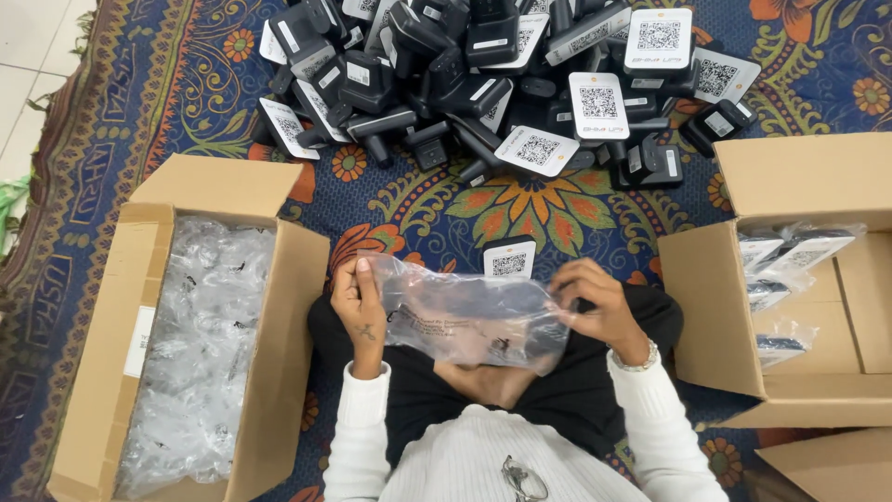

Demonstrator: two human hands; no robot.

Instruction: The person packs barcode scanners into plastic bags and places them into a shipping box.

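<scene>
My left hand (358,302) grips the left edge of a clear plastic bag (465,316) held over my lap. My right hand (595,302) holds the bag's right end, where a black device with a white code card (509,258) sticks up behind the bag. The device's dark body shows through the plastic, so it seems to sit partly inside. Both hands hover above my crossed legs in black trousers.
A big heap of black devices with white code cards (502,74) lies on the patterned rug (186,84) ahead. An open cardboard box (279,307) of empty clear bags stands at my left. Another open box (706,307) at my right holds several bagged devices (780,251).
</scene>
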